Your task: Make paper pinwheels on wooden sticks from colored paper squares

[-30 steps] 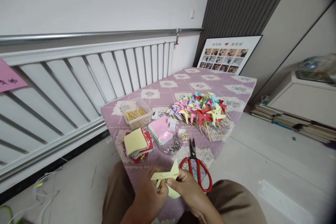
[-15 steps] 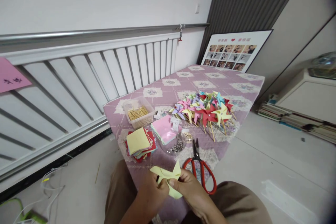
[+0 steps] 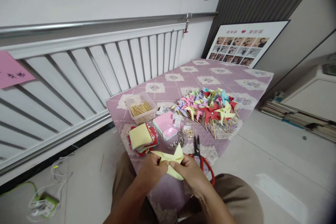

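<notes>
The left hand (image 3: 154, 166) and right hand (image 3: 189, 167), fingers nearly closed, pinch 1 yellow pinwheel (image 3: 172, 156) between them over the tabletop's (image 3: 168, 196) near end; scissors (image 3: 196, 151) lie partly behind the right hand.

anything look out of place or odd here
Yes: one thin stick lies on the floor left of the table, away from the similar-looking sticks in the plastic box. The yellow paper between the left hand and right hand shows no visible tear.
</notes>
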`<state>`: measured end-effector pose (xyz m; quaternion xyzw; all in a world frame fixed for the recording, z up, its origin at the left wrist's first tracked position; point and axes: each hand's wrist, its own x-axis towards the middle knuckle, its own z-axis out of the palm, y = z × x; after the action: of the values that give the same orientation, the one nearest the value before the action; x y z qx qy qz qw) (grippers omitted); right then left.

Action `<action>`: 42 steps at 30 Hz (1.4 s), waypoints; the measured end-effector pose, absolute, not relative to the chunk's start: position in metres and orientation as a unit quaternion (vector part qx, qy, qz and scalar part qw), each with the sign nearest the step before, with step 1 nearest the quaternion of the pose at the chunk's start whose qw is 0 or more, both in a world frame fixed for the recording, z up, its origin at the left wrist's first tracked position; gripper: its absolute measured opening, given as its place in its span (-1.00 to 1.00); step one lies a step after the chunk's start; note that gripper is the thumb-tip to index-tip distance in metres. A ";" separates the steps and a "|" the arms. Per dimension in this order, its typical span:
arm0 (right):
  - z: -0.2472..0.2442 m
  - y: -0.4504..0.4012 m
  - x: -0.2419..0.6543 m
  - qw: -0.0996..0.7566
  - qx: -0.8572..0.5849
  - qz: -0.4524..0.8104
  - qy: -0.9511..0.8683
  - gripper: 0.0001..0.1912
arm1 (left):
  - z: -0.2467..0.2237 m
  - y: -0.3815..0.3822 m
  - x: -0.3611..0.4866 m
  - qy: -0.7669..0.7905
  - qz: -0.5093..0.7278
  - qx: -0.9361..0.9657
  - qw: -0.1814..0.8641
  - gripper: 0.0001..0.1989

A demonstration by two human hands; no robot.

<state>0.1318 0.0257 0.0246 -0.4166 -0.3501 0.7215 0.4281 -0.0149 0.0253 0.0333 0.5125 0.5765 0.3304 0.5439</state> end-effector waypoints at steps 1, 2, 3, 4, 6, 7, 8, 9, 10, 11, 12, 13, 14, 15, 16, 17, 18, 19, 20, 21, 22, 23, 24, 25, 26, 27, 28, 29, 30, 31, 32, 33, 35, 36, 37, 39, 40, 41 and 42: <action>0.025 0.026 0.132 0.429 -0.415 0.723 -0.348 -0.59 | 0.032 0.026 -0.015 0.573 0.330 0.511 0.549 -0.80; 0.025 0.026 0.132 0.430 -0.413 0.724 -0.346 -0.58 | 0.030 0.026 -0.016 0.571 0.329 0.509 0.554 -0.81; 0.025 0.026 0.132 0.431 -0.413 0.724 -0.345 -0.57 | 0.030 0.026 -0.016 0.569 0.327 0.508 0.558 -0.82; 0.025 0.026 0.132 0.431 -0.413 0.724 -0.344 -0.57 | 0.029 0.026 -0.016 0.568 0.326 0.507 0.561 -0.83; 0.026 0.026 0.132 0.430 -0.418 0.721 -0.348 -0.56 | 0.030 0.027 -0.015 0.569 0.325 0.504 0.563 -0.85; 0.026 0.026 0.132 0.428 -0.423 0.717 -0.352 -0.56 | 0.030 0.027 -0.015 0.571 0.324 0.502 0.562 -0.85; 0.026 0.027 0.132 0.426 -0.429 0.712 -0.357 -0.56 | 0.031 0.027 -0.015 0.574 0.321 0.502 0.562 -0.85; 0.026 0.027 0.132 0.424 -0.436 0.706 -0.363 -0.57 | 0.031 0.027 -0.015 0.577 0.318 0.501 0.562 -0.86; 0.026 0.028 0.132 0.423 -0.441 0.700 -0.369 -0.57 | 0.032 0.027 -0.015 0.580 0.318 0.499 0.560 -0.86; 0.026 0.028 0.132 0.422 -0.446 0.695 -0.374 -0.57 | 0.033 0.027 -0.015 0.582 0.318 0.498 0.559 -0.86; 0.026 0.029 0.132 0.421 -0.448 0.692 -0.377 -0.58 | 0.033 0.027 -0.015 0.580 0.320 0.498 0.559 -0.86; 0.026 0.029 0.131 0.421 -0.450 0.690 -0.379 -0.58 | 0.034 0.027 -0.015 0.576 0.325 0.500 0.558 -0.86; 0.026 0.030 0.131 0.420 -0.451 0.689 -0.381 -0.59 | 0.034 0.028 -0.014 0.572 0.332 0.503 0.557 -0.86; 0.026 0.031 0.131 0.419 -0.452 0.689 -0.382 -0.60 | 0.034 0.028 -0.014 0.569 0.337 0.505 0.555 -0.85; 0.026 0.032 0.131 0.418 -0.453 0.688 -0.383 -0.61 | 0.033 0.028 -0.014 0.568 0.340 0.505 0.553 -0.84; 0.026 0.032 0.130 0.415 -0.456 0.686 -0.385 -0.61 | 0.033 0.028 -0.014 0.573 0.341 0.503 0.549 -0.84; 0.026 0.033 0.130 0.411 -0.460 0.684 -0.390 -0.62 | 0.031 0.029 -0.014 0.584 0.340 0.500 0.542 -0.84; 0.025 0.034 0.130 0.405 -0.464 0.681 -0.396 -0.62 | 0.030 0.029 -0.014 0.597 0.338 0.497 0.532 -0.84; 0.024 0.034 0.130 0.398 -0.468 0.678 -0.404 -0.62 | 0.028 0.030 -0.014 0.610 0.334 0.494 0.522 -0.85; 0.023 0.035 0.130 0.392 -0.471 0.674 -0.411 -0.61 | 0.027 0.030 -0.014 0.622 0.332 0.492 0.511 -0.87; 0.020 0.036 0.130 0.387 -0.474 0.671 -0.419 -0.61 | 0.025 0.030 -0.015 0.631 0.332 0.489 0.503 -0.88; 0.018 0.037 0.129 0.383 -0.476 0.667 -0.426 -0.60 | 0.022 0.031 -0.015 0.636 0.335 0.484 0.499 -0.88; 0.015 0.038 0.129 0.380 -0.476 0.665 -0.432 -0.59 | 0.019 0.031 -0.015 0.637 0.340 0.479 0.499 -0.88; 0.013 0.040 0.129 0.376 -0.474 0.664 -0.439 -0.58 | 0.016 0.032 -0.015 0.634 0.347 0.474 0.504 -0.87; 0.012 0.041 0.130 0.370 -0.471 0.666 -0.445 -0.56 | 0.012 0.033 -0.016 0.626 0.357 0.469 0.510 -0.86; 0.011 0.043 0.131 0.364 -0.466 0.669 -0.450 -0.55 | 0.007 0.034 -0.016 0.618 0.367 0.463 0.519 -0.86; 0.013 0.046 0.133 0.359 -0.462 0.672 -0.454 -0.54 | 0.002 0.036 -0.017 0.609 0.376 0.455 0.529 -0.85; 0.015 0.048 0.136 0.360 -0.460 0.671 -0.457 -0.54 | -0.004 0.038 -0.018 0.602 0.385 0.446 0.539 -0.85; 0.018 0.051 0.140 0.367 -0.465 0.663 -0.457 -0.54 | -0.012 0.040 -0.020 0.599 0.391 0.434 0.548 -0.85; 0.022 0.053 0.143 0.380 -0.477 0.649 -0.456 -0.54 | -0.019 0.042 -0.022 0.598 0.396 0.421 0.555 -0.85; 0.027 0.056 0.146 0.396 -0.494 0.627 -0.453 -0.54 | -0.027 0.043 -0.024 0.601 0.398 0.410 0.559 -0.85; 0.031 0.058 0.149 0.412 -0.514 0.603 -0.449 -0.54 | -0.035 0.045 -0.026 0.609 0.397 0.398 0.559 -0.85; 0.038 0.062 0.150 0.431 -0.547 0.568 -0.439 -0.51 | -0.049 0.046 -0.031 0.623 0.389 0.386 0.558 -0.87; 0.041 0.063 0.149 0.432 -0.554 0.562 -0.436 -0.50 | -0.055 0.046 -0.033 0.629 0.383 0.384 0.557 -0.87; 0.043 0.065 0.146 0.428 -0.554 0.564 -0.437 -0.49 | -0.060 0.046 -0.034 0.632 0.378 0.387 0.555 -0.87; 0.048 0.071 0.138 0.415 -0.539 0.575 -0.455 -0.52 | -0.066 0.046 -0.035 0.632 0.375 0.402 0.546 -0.86; 0.050 0.075 0.133 0.410 -0.528 0.577 -0.470 -0.55 | -0.068 0.047 -0.035 0.631 0.377 0.410 0.541 -0.85; 0.053 0.080 0.128 0.406 -0.518 0.574 -0.487 -0.58 | -0.069 0.047 -0.034 0.628 0.380 0.418 0.536 -0.85; 0.056 0.086 0.123 0.404 -0.510 0.567 -0.505 -0.61 | -0.070 0.047 -0.034 0.627 0.382 0.425 0.530 -0.85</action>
<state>0.1229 0.0862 0.0563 -0.5101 -0.5047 0.5671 0.4043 -0.0335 0.0473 -0.0695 0.4248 0.6267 0.3819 0.5301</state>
